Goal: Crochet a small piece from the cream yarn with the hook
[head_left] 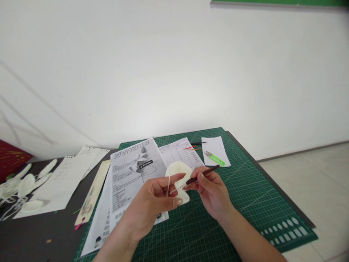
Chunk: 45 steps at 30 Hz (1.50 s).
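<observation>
My left hand (156, 193) pinches a small white crochet piece (184, 197) between thumb and fingers, with a strand of white yarn (168, 183) running over the fingers. In my right hand (212, 189) is a crochet hook with a dark red-brown handle (204, 174), held like a pen, its tip end at the crochet work. Just behind the hands shows a round white ball of yarn (178, 168); how it joins the crochet piece cannot be made out. Both hands are close together above the green cutting mat (253, 196).
Printed instruction sheets (136, 174) lie left of centre, a table-printed sheet (182, 151) behind. Green thread snips (215, 158) rest on white paper (223, 143). To the left are a ruler-like strip (94, 191), handwritten sheets (62, 182) and several white crochet pieces (27, 185). A wall (174, 72) stands behind.
</observation>
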### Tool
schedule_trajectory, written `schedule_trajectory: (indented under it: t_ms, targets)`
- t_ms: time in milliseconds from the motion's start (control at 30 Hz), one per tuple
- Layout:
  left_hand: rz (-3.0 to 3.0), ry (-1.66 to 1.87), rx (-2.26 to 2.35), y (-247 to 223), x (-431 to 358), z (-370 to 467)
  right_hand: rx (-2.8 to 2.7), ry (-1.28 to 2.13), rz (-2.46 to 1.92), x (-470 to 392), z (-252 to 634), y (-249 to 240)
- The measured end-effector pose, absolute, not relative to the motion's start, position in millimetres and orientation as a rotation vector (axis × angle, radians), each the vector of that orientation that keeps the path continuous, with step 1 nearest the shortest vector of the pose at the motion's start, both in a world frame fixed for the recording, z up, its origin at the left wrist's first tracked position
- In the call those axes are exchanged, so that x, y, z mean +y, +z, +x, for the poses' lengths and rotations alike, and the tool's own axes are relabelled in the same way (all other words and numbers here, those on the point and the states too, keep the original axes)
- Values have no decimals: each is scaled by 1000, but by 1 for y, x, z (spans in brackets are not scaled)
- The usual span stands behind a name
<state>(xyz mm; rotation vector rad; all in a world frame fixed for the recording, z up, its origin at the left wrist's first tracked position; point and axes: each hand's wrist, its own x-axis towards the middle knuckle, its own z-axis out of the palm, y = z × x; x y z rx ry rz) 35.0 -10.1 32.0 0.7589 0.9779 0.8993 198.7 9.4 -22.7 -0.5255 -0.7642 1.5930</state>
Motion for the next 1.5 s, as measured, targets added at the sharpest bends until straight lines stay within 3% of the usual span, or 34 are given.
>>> schedule_trajectory:
  t_ms: [333,733,1500]
  targets:
    - [875,691,959,37,-15,32,-887,1608,-562,12,213,-8]
    - [951,682,977,32,-14,32,-1173,1443,-518,11,228,-10]
    - [1118,677,1200,28,-9,36,-1781,796,-572,-3,232,3]
